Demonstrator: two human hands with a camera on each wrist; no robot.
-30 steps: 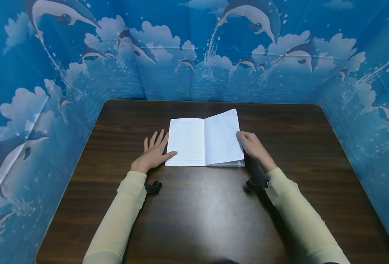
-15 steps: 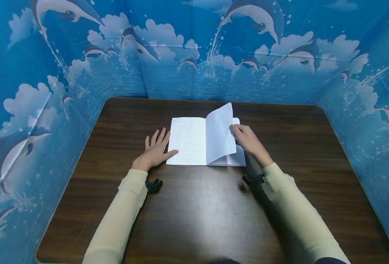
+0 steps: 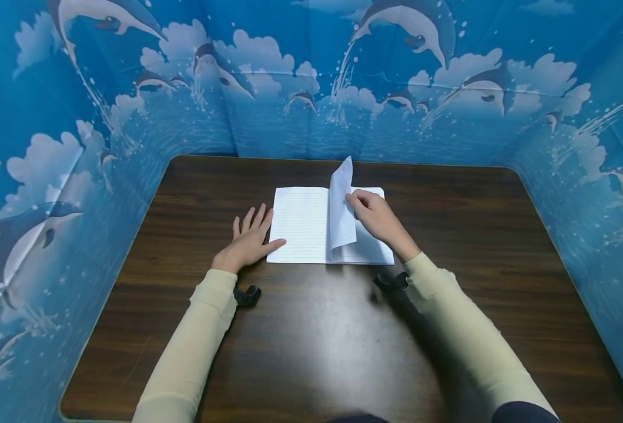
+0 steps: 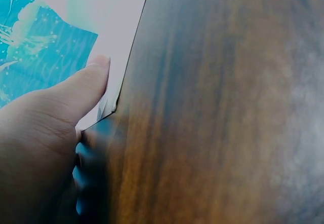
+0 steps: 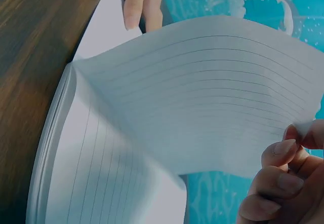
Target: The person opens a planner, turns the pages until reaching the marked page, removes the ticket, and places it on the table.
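Note:
An open notebook (image 3: 300, 226) with ruled white pages lies on the dark wooden table. My right hand (image 3: 377, 218) pinches the outer edge of one page (image 3: 341, 205), which stands raised and curved over the spine. In the right wrist view the lifted page (image 5: 212, 92) bows upward between thumb and curled fingers, with more ruled sheets (image 5: 101, 173) flat beneath it. My left hand (image 3: 245, 244) rests spread at the notebook's left edge, its thumb lying on the lower left page. The left wrist view shows that thumb (image 4: 83, 89) on the paper near a corner; the other fingers are mostly hidden there.
The brown table (image 3: 311, 341) extends around the notebook on every side. A blue dolphin-print curtain (image 3: 301, 129) encloses its back and sides. A black wrist strap mount (image 3: 247, 296) sits at the left wrist, and a similar one (image 3: 392, 282) at the right.
My right hand has moved left, carrying the page up from the right side to near upright over the spine, uncovering the sheet below. The left hand has stayed in place.

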